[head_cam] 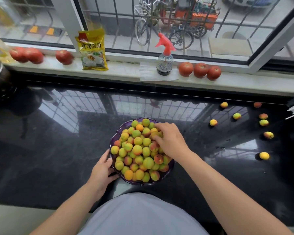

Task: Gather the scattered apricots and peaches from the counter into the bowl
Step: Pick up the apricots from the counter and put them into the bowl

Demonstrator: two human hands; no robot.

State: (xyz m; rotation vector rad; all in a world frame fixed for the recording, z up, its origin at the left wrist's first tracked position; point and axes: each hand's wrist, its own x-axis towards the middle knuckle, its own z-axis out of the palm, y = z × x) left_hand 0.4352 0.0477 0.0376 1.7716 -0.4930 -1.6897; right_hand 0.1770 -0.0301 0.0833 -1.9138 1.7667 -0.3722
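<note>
Daylight from window [159, 22], glossy counter [58, 150] glare

Home kitchen, glossy black stone counter [66, 150] under a barred window [159, 22], tomatoes [199, 70] lining the sill, yellow baking-soda packet [93, 50], spray bottle [165, 60], bicycles [148, 26] parked outside

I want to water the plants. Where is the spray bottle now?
In the head view, the spray bottle stands on the windowsill, right of centre, on a white cloth, between the yellow packet and three tomatoes.
</note>
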